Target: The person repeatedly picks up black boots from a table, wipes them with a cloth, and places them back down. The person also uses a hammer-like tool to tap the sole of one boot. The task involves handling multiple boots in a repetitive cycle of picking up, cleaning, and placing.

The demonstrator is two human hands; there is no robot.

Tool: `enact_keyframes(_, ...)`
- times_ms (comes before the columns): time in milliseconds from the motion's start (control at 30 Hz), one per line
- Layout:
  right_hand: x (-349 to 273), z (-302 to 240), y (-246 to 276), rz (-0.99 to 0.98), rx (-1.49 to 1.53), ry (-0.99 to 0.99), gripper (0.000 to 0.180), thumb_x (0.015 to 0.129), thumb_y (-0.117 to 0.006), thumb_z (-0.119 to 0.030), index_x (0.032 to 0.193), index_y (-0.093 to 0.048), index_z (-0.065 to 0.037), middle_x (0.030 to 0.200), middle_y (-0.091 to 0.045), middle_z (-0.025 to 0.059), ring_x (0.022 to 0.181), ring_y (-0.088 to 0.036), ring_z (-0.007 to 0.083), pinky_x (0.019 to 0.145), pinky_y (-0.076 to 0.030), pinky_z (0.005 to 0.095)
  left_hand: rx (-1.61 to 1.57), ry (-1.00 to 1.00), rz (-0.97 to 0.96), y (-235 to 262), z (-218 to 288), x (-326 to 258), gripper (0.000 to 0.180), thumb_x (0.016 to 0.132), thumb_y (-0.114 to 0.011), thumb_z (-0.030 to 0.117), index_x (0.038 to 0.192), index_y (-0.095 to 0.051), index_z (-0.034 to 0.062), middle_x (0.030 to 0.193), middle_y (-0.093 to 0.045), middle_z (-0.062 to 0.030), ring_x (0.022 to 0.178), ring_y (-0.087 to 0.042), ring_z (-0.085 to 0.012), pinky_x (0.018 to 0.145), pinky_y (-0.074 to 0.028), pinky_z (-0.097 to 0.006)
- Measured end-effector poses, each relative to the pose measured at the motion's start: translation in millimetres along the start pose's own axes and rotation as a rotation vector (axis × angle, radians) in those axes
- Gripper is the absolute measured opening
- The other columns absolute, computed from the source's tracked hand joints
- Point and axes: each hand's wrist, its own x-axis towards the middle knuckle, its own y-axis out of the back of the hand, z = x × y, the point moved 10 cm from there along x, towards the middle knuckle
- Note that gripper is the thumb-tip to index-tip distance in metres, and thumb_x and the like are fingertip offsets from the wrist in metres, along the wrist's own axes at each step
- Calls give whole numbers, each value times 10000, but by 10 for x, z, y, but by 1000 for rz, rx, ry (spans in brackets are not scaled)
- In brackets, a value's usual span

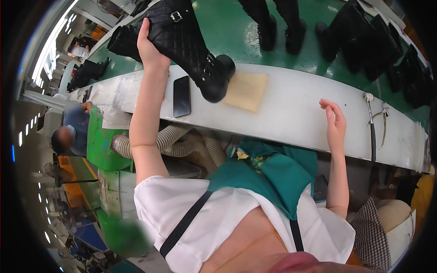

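My left hand [151,48] grips the shaft of a black quilted boot [191,50] with silver buckles. Its thumb lies along the near side, and the other fingers are hidden behind the leather. The boot is tilted, its foot pointing down over the white bench top [291,107], beside a yellowish square pad [248,91]. A dark phone [181,96] rests just left of the boot's foot. Over the bench's right half, my right hand [335,125] is held up with loosely bent fingers apart and nothing in it.
Beyond the bench runs a green surface [223,27] carrying more black boots [359,38], several at the right. A black-handled tool [371,123] and slim metal pliers [384,119] lie at the bench's right. Ribbed hoses [177,141] and a green machine [102,136] stand left, near another person [75,129].
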Motion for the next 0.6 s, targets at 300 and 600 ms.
enact_keyframes(300, 612, -705, -644, -207, 215, 100, 441, 1015, -392, -302, 1387, -439, -69, 1303, -558, 110, 1277, -461, 209, 1081, -307, 337, -302, 53, -261, -1019, -481, -254, 435, 954, -466, 306, 1206, -559, -36, 1192, -615, -206, 1071, -617, -352, 958, -490, -473)
enact_keyframes(600, 1005, -422, -702, 19, 616, 70, 564, 1034, -247, -454, 1406, -375, -49, 1345, -494, 102, 1248, -463, 219, 1080, -333, 347, -82, -85, -687, -1805, -1108, -1755, 238, 917, -627, 144, 1116, -568, 28, 972, -641, -28, 841, -593, -89, 771, -495, -269)
